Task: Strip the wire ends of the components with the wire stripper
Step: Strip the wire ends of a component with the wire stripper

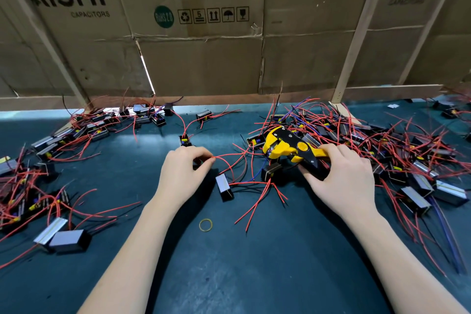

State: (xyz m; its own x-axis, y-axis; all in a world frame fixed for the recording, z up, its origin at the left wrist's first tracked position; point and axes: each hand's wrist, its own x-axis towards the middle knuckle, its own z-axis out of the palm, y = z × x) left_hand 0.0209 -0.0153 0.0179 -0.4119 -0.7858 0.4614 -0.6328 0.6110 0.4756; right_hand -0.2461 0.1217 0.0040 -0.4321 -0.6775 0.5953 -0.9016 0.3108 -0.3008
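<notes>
My right hand [341, 173] grips the handles of a yellow and black wire stripper [288, 146], whose jaws point left over the dark green mat. My left hand [182, 173] pinches a red wire [229, 157] at its fingertips; a small dark component is partly hidden under the fingers. The wire runs right toward the stripper's jaws. A black boxed component [224, 186] with red wires lies between my hands, and another [271, 171] sits just below the stripper's jaws.
Piles of similar components with red wires cover the mat at the left [38, 186] and right [395, 155]. A yellow rubber band [205, 225] lies near the front centre. Cardboard sheets [204, 33] wall off the back of the table.
</notes>
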